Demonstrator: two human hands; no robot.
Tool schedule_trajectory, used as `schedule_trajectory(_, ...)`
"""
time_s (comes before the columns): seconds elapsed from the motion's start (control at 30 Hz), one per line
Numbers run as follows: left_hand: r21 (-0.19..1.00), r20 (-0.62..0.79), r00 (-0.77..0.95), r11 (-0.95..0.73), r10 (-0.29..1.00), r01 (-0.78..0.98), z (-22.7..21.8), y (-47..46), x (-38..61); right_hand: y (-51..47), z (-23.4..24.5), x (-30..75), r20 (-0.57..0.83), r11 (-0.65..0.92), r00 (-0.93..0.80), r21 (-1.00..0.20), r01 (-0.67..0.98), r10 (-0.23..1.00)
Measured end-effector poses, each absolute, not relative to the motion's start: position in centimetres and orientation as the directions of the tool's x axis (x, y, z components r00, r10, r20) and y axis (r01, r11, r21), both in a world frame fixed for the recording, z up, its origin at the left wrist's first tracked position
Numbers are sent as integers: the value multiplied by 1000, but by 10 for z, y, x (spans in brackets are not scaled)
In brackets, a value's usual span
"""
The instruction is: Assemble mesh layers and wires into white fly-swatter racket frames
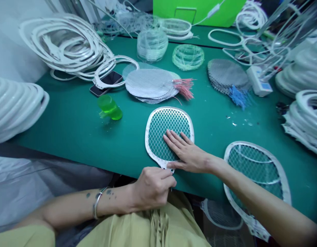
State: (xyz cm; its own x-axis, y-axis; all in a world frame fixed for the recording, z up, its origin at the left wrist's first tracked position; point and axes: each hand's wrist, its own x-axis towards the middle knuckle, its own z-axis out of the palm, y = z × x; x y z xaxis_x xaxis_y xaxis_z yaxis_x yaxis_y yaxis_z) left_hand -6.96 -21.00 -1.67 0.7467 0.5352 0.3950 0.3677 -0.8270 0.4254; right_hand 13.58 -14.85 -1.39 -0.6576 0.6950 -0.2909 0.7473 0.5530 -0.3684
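A white racket-shaped frame with mesh (168, 135) lies flat on the green table (71, 127) near its front edge. My right hand (186, 152) rests open on the mesh, fingers stretched flat and pressing it down. My left hand (153, 187) is closed at the frame's narrow neck by the table edge, fingertips pinched there; what they pinch is too small to make out. A second meshed frame (256, 178) lies under my right forearm and overhangs the table's front edge.
A stack of mesh discs with red wires (153, 84) and another with blue wires (229, 77) lie behind. A green plastic piece (110, 107), a phone (107, 83), a white power strip (258, 82), and heaps of white frames (68, 44) ring the table.
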Motion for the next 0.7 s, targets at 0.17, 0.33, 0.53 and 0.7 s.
schedule_trajectory(0.17,373,282,861,-875,424,309,-8,-212,-70,-149,-14,135,-318,545,-651,-365,755,689)
schedule_trajectory(0.33,800,-30,954,-565,299,203,29,-160,-91,-147,-3,133,-323,561,-658,-349,751,681)
schedule_trajectory(0.53,459,33,709,-641,705,616,-2,-121,-103,-153,-22,142,-217,645,-723,-336,686,656)
schedule_trajectory(0.7,106,256,771,-810,583,577,-57,-110,-105,-93,12,140,-96,528,-600,-381,759,794)
